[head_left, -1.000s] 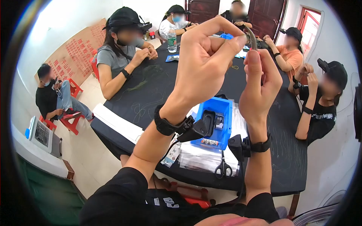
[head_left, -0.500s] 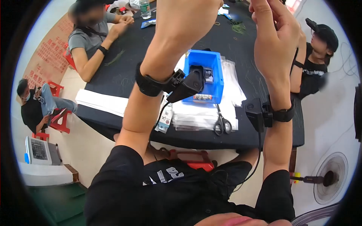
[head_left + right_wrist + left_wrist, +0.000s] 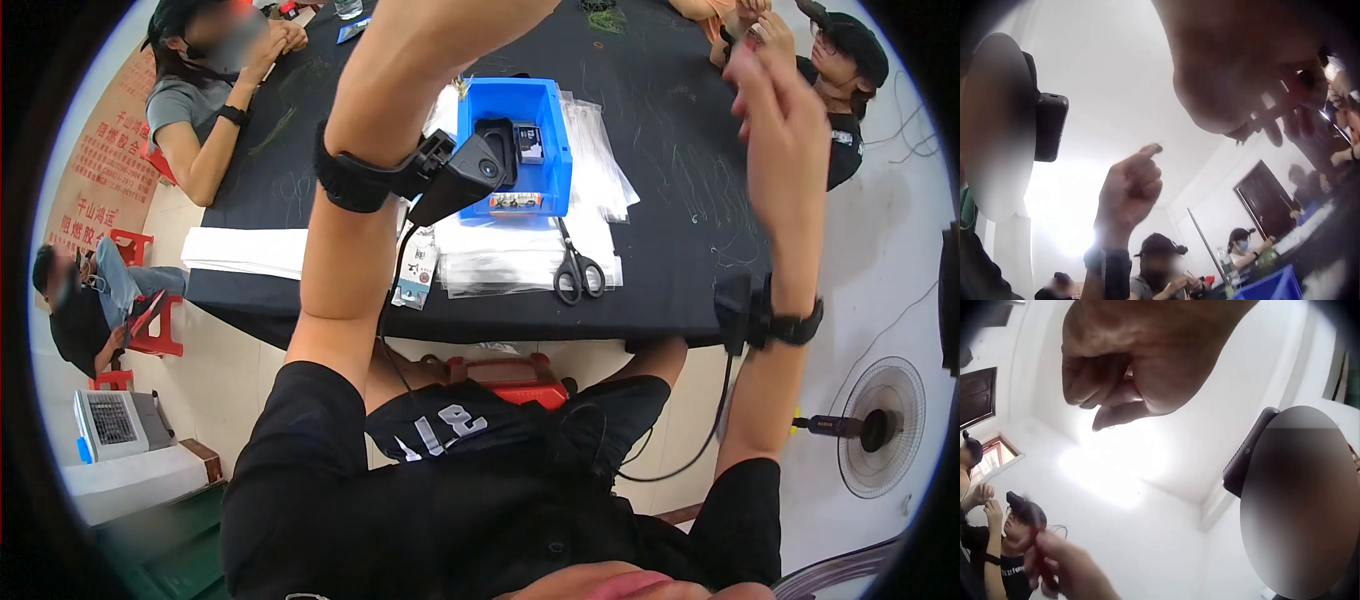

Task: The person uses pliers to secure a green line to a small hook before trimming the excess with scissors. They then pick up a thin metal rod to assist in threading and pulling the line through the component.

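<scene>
In the left wrist view, my left hand [image 3: 1141, 356] is curled, thumb and forefinger meeting on what looks like a very thin strand. The right wrist view shows this left hand [image 3: 1130, 187] raised, a dark spot at its fingertips. Its fingers lie beyond the head view's top edge. My right hand [image 3: 785, 150] is raised on the right, blurred, its fingers bent. The left wrist view shows the right hand [image 3: 1075, 569] gripping a slender dark reddish thing [image 3: 1036, 540], too blurred to identify. The hands are well apart.
A blue bin [image 3: 565, 165] stands on the black-covered table [image 3: 670, 290], beside clear plastic bags [image 3: 490, 265], black scissors [image 3: 572, 275] and folded white sheets [image 3: 245, 250]. Thin strands lie about. Seated people are on both sides; a fan [image 3: 880, 425] stands at right.
The two hands, close together one second ago, have separated, the right one going outward to the right. The head view has tilted down, bringing the table and lap more into view.
</scene>
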Action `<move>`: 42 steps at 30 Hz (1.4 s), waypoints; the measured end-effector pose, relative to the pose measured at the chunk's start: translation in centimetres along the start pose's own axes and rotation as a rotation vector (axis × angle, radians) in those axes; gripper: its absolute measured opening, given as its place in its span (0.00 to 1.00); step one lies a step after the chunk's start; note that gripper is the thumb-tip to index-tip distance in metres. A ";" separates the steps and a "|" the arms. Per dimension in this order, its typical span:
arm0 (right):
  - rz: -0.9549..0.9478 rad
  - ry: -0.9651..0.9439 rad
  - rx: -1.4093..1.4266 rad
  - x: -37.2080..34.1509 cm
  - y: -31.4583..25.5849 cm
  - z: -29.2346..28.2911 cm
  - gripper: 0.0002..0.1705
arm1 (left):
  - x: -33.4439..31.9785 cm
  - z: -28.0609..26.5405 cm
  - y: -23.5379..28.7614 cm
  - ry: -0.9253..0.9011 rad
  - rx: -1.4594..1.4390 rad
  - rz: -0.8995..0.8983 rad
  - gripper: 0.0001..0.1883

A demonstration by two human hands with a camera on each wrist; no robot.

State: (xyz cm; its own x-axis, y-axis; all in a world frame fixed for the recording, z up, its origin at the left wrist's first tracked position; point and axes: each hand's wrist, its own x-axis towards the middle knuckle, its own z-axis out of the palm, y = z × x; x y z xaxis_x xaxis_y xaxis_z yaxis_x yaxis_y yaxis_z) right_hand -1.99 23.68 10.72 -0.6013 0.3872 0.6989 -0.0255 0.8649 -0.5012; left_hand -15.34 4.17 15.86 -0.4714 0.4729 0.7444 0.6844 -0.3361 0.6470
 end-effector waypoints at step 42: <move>0.041 -0.337 -0.190 -18.2 0.0 5.4 0.22 | 0.0 0.8 0.9 -0.491 0.004 -0.241 0.05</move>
State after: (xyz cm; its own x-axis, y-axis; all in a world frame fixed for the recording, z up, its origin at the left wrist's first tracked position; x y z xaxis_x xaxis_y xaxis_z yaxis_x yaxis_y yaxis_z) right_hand 4.67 14.92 -4.75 -0.8285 0.3232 0.4573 0.1335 0.9071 -0.3993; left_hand -14.27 4.47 16.30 -0.3004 0.8614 0.4096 0.5914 -0.1687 0.7885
